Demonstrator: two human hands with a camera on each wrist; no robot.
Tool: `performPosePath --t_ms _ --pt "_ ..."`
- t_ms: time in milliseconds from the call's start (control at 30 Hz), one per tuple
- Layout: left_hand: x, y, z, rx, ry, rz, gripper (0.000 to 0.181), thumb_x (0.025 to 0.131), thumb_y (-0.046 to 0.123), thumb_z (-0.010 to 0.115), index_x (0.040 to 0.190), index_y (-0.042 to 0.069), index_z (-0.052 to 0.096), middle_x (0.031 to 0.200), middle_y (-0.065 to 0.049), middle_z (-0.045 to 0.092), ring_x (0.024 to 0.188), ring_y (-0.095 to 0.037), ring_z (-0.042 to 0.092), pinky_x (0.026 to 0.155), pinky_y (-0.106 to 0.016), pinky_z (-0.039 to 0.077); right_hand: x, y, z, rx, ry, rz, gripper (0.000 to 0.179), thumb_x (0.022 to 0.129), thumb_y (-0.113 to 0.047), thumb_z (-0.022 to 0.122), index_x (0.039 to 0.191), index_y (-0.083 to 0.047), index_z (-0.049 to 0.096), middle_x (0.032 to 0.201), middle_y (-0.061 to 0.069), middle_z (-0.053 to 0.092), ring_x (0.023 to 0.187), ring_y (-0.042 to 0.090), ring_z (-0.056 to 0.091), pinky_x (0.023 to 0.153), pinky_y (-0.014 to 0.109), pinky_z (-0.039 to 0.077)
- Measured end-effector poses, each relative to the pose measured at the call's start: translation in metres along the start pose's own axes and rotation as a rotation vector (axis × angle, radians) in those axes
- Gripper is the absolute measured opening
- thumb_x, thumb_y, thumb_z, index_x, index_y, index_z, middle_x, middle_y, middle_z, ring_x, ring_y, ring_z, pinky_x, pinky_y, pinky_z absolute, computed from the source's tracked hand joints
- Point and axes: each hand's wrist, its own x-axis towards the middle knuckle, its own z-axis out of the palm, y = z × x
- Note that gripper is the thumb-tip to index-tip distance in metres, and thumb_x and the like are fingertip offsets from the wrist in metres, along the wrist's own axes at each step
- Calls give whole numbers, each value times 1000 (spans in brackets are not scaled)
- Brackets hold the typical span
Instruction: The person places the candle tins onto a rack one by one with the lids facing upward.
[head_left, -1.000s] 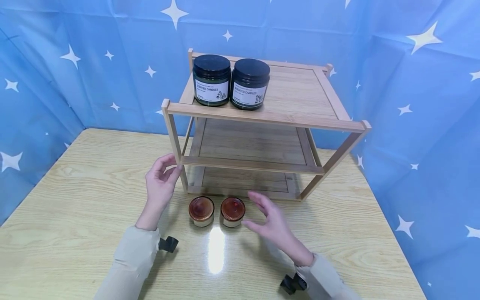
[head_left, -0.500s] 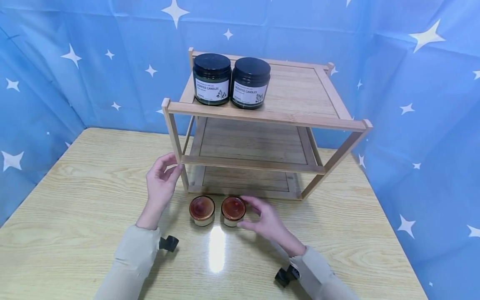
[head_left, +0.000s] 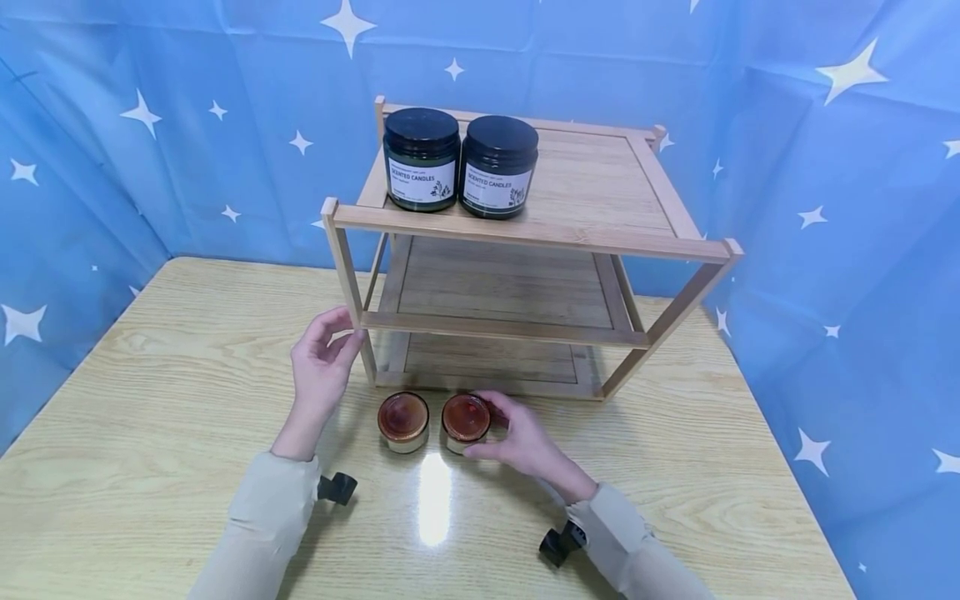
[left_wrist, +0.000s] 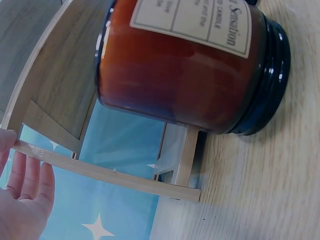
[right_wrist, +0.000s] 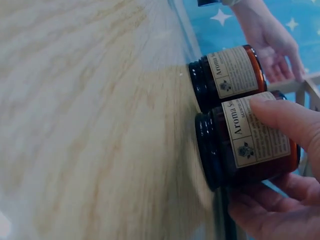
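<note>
In the lower middle of the head view, the right hand [head_left: 517,437] grips the right jar [head_left: 466,418], thumb at its front and fingers round the far side. The right wrist view, toward its right edge, has the thumb laid on the pale label [right_wrist: 245,145] and the fingers along the opposite flank of the glass. That jar stands on the table [head_left: 187,375], upside down (its black lid is undermost). Just left of it in the head view is the left jar [head_left: 403,418], also amber and lid down, with a narrow gap between the two; both are just in front of the rack [head_left: 525,232].

Left of centre in the head view, the left hand [head_left: 322,358] holds the rack's front left post. At the left edge of the left wrist view the thumb lies on one side of that post and the fingers on the other.

At the upper middle of the head view, one dark jar [head_left: 422,162] and its twin [head_left: 498,171] stand side by side on the rack's top shelf, black lids up, labelled "SCENTED CANDLES". Blue cloth [head_left: 247,75] with pale stars fills the top and both sides. Light-coloured sleeves [head_left: 262,512] come in from the bottom edge.
</note>
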Motion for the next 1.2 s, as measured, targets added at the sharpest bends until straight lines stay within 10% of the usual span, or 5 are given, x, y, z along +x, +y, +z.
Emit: performPosePath --t_ms 500,1200 --pt "0 0 -1 2 -7 -4 28 80 -21 56 107 -15 55 97 5 62 92 -9 59 80 -19 54 -2 3 7 109 99 -20 66 61 -7 86 117 1 53 110 11 62 101 25 60 92 31 51" --pt "0 0 0 -9 0 2 29 79 -21 55 107 -13 58 94 4 63 91 -9 60 79 -19 54 -15 -43 -34 67 252 -151 61 59 -2 85 112 -3 55 104 7 65 96 14 61 83 29 55"
